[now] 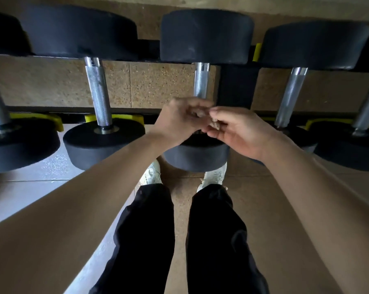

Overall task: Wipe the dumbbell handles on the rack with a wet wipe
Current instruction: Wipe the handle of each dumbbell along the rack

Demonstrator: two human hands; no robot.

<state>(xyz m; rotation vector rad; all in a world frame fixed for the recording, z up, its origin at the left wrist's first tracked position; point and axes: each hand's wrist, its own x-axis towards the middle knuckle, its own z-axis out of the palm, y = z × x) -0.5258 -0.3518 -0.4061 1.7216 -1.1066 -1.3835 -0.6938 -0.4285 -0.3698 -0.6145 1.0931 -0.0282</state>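
Observation:
Several black dumbbells with knurled steel handles lie across a rack with yellow cradles. The middle dumbbell's handle runs down behind my hands. My left hand and my right hand meet just above that dumbbell's near head. Between their fingertips they pinch a small crumpled, brownish wet wipe, mostly hidden by the fingers. Neither hand touches a handle. Another handle stands to the left and one to the right.
A black rack upright stands right of the middle handle. Speckled brown floor tiles show behind the rack. Below are my legs in black trousers and pale shoes.

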